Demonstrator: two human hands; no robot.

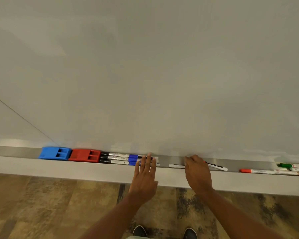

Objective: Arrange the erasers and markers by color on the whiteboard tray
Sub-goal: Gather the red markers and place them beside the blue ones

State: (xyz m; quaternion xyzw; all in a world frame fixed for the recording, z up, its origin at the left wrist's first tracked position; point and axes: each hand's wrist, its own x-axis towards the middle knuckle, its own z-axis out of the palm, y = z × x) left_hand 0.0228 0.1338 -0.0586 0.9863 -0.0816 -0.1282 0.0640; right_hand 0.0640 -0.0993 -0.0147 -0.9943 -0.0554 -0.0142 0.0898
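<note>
A blue eraser [54,153] and a red eraser [85,155] sit side by side at the left of the whiteboard tray [173,160]. Right of them lies a bundle of black-capped and blue-capped markers [121,159]. My left hand [144,175] rests flat with spread fingers on the right end of that bundle. My right hand [198,171] curls over a white marker [217,166] that lies tilted in the tray; the grip itself is hidden. A red-capped marker [256,171] and green-capped markers [293,167] lie farther right.
The whiteboard [145,75] fills the upper view. A wide grey ledge [76,171] runs in front of the tray. Below is patterned carpet [50,204], with my shoes [164,232] at the bottom edge.
</note>
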